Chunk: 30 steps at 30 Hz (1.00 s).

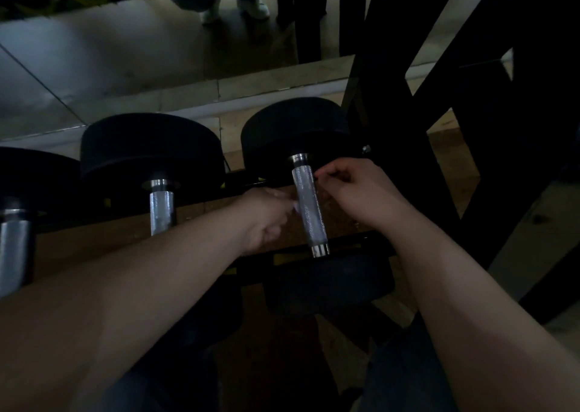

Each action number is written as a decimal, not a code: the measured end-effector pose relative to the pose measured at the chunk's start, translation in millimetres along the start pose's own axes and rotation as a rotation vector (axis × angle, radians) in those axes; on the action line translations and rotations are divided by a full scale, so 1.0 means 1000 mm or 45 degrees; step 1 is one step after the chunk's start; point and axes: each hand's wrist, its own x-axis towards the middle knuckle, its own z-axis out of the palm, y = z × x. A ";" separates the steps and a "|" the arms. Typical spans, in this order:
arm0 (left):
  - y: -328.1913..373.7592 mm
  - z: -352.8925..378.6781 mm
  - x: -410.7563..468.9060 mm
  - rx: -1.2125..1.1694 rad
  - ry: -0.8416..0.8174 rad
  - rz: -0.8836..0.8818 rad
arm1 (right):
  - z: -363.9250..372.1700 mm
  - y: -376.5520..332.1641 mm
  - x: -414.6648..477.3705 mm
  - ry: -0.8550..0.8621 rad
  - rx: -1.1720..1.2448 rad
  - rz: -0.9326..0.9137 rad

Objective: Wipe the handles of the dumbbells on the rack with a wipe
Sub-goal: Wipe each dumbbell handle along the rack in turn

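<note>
Both hands at the rightmost dumbbell handle on the rack.

Left hand (266,217), fingers curled, seems to pinch a pale wipe (293,202) against the knurled handle (309,206); right hand (361,191) sits just beside it, fingertips pinched together.

Knurled shiny metal handle (309,207), matt black heads (295,129)

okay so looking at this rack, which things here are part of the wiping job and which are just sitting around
Part of the job:
left hand
right hand
wipe, barely visible
right dumbbell's handle
middle handle
left handle

Just around:
black frame
mirror
floor
</note>
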 end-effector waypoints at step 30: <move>0.014 -0.025 -0.020 0.176 -0.263 0.049 | -0.012 -0.002 -0.006 -0.029 0.027 -0.138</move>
